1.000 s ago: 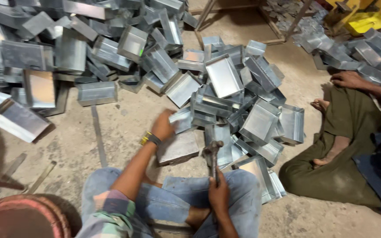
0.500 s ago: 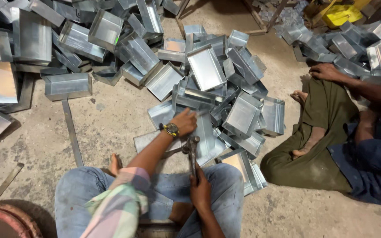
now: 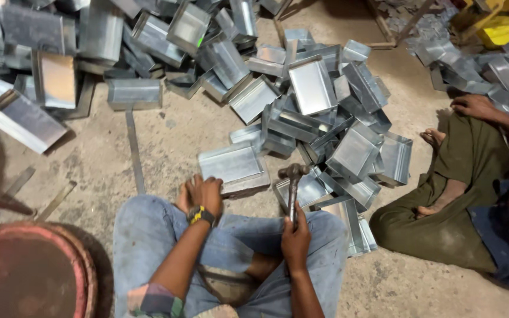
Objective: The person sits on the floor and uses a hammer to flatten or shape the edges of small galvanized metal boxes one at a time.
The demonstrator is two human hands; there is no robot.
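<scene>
Gripping a hammer (image 3: 293,188) by its handle, the person's right hand (image 3: 296,235) is closed firmly around the shaft and holds the tool upright above the lap, its dark metal head uppermost and just clear of the trays ahead. To the other side, the left hand (image 3: 204,193), with a wristwatch (image 3: 200,215) on a yellow-and-black band, has its fingers curled over the near edge of a shallow sheet-metal tray (image 3: 235,169) that lies open side up on the concrete floor (image 3: 166,138), directly in front of the person's jeans-clad knees (image 3: 142,235). Just beyond and to the right of that tray sprawls a loose heap of similar galvanised trays (image 3: 325,118), tipped at every angle and overlapping one another, while a second, larger pile (image 3: 89,35) fills the upper left of the scene. A thin flat metal strip (image 3: 134,150) lies on the bare floor between the two heaps. At the right, a second person sits cross-legged in olive trousers (image 3: 466,176), one hand (image 3: 472,106) resting near more trays beside a yellow object (image 3: 505,29). A round reddish drum rim (image 3: 30,271) occupies the lower left corner, close to the seated worker's knee.
</scene>
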